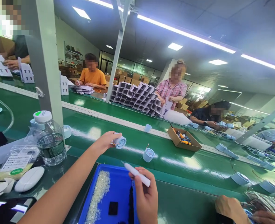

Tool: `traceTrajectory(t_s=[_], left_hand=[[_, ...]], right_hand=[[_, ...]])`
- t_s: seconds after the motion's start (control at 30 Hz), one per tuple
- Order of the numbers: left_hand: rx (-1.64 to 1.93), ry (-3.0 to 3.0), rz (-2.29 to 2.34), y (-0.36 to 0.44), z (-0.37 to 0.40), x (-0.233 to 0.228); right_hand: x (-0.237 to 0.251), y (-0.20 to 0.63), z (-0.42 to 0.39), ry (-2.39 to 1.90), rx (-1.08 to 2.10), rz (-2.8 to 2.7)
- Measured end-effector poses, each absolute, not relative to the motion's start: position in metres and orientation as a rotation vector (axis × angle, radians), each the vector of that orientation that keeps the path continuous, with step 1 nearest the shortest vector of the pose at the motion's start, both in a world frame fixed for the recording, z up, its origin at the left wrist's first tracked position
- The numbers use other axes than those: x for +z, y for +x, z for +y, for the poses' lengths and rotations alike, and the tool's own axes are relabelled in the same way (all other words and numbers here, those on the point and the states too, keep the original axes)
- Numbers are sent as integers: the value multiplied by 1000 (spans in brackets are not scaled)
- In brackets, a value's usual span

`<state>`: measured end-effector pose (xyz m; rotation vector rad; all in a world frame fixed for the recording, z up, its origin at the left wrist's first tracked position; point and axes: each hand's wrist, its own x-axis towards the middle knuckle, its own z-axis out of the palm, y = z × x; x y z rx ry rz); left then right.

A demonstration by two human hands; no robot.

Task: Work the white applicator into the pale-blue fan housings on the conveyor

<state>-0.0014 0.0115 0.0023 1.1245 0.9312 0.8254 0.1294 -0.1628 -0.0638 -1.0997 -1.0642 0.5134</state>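
Left hand point(106, 141), centre of frame, and right hand point(145, 194), lower centre: both bare, no gloves, rings or sleeves; left forearm uncovered to lower left edge.

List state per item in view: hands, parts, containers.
Left hand: raised over the green conveyor belt, pinching a small pale-blue round plastic part.
Right hand: gripping a white pen-shaped tool, tip pointing up-left.
Blue plastic tray: open, holds a pile of tiny clear pieces.
Clear plastic water bottle: upright, capped, partly full.
Brown cardboard box: open, on the belt.
Pale-blue part on the belt: loose, unheld.
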Motion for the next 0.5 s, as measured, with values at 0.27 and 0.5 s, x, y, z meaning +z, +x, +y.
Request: traceTrajectory(t_s=[0.27,0.5], left_hand=[[664,1303,903,20,-19,21],[690,1358,864,23,-21,18]], right_hand=[[-53,134,-160,-1159,622,-949],[-53,135,-161,-1176,622,-934]])
